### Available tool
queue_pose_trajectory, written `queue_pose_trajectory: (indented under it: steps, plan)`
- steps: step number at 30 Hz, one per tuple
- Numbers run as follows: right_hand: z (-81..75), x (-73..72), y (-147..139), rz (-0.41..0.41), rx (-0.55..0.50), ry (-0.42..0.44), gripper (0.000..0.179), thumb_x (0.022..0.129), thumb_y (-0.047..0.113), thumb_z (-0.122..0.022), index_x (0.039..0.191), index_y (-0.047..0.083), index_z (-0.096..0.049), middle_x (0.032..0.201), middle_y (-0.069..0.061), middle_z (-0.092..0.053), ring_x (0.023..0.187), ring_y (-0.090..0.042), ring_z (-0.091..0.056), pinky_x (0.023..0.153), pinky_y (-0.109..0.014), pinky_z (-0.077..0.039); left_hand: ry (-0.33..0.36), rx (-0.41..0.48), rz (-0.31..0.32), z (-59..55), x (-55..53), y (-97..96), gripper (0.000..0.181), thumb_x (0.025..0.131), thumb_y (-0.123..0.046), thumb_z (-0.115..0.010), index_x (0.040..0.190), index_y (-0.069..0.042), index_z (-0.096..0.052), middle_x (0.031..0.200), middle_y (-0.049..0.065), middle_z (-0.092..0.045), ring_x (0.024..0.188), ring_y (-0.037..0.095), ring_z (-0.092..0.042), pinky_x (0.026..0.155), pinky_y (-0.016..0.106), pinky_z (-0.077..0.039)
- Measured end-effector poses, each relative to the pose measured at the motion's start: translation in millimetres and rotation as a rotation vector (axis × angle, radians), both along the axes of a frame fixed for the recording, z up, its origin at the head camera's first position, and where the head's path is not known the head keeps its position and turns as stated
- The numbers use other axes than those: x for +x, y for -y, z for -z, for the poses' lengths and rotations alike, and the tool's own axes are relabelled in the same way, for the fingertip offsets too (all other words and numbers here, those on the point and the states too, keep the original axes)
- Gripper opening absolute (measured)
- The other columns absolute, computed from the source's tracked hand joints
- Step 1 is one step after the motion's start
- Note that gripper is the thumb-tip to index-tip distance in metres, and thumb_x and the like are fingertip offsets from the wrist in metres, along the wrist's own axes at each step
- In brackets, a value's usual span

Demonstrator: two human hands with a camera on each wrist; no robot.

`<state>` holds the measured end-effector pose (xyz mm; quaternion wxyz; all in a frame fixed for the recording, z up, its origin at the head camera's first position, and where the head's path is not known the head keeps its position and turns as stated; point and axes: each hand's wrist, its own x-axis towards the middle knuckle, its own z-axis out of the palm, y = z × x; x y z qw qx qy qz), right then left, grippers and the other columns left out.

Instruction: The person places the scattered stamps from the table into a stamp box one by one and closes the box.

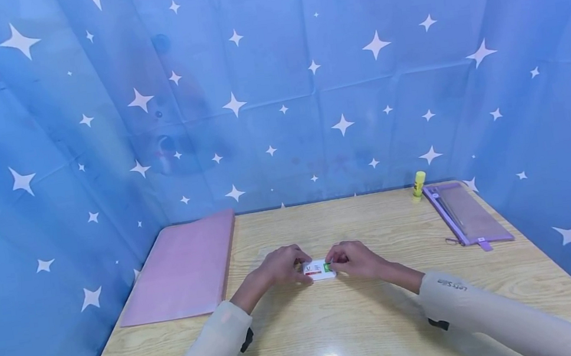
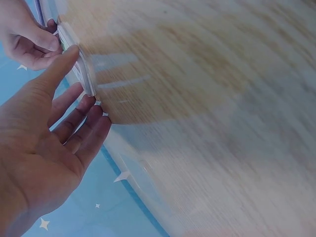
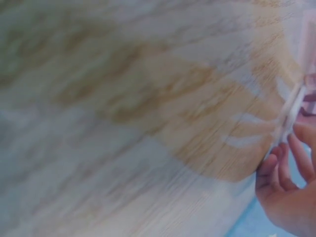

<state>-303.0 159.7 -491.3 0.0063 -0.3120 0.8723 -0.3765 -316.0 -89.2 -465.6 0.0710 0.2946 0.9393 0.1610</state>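
A small flat white pack (image 1: 321, 276) with red and green print lies between the two hands at the middle of the table, its thin edge showing in the left wrist view. My left hand (image 1: 281, 265) holds its left end, thumb on one face and fingertips at the other side. At the right end, by the green patch, the thumb and fingers of my right hand (image 1: 355, 259) pinch it. In the right wrist view the pack (image 3: 287, 118) appears edge-on and blurred, with the right hand (image 3: 291, 197) at its near end.
A pink folder (image 1: 181, 268) lies on the left of the wooden table (image 1: 284, 344). Toward the back right stands a yellow glue stick (image 1: 418, 185), beside a purple mesh zip pouch (image 1: 468, 212) holding slim dark items. A blue star-patterned curtain (image 1: 274, 84) hangs behind and at both sides.
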Motion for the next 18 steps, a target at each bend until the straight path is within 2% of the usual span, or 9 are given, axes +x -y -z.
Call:
queue_pose_trajectory:
  steps: [9,18]
  plan:
    - [-1.4,0.2,-0.9,0.009,-0.001,0.000,0.009,0.095,0.004,-0.073,0.103,0.000,-0.074,0.086,-0.002,-0.070,0.067,-0.007,-0.055,0.058,-0.019,-0.042,0.017,0.010,0.000,-1.6,0.2,-1.0,0.053,0.082,-0.036,-0.090,0.128,-0.015,-0.074,0.113,-0.003,-0.068,0.094,0.011,-0.060,0.082,0.027,-0.048]
    - [-0.8,-3.8,-3.3,0.030,0.012,0.004,0.011,0.097,0.007,-0.072,0.106,0.002,-0.075,0.093,-0.003,-0.072,0.078,-0.010,-0.063,0.067,-0.024,-0.050,0.027,0.015,-0.007,-1.6,-0.7,-1.0,0.054,0.082,-0.037,-0.090,0.128,-0.014,-0.074,0.112,-0.003,-0.067,0.098,0.013,-0.062,0.082,0.027,-0.049]
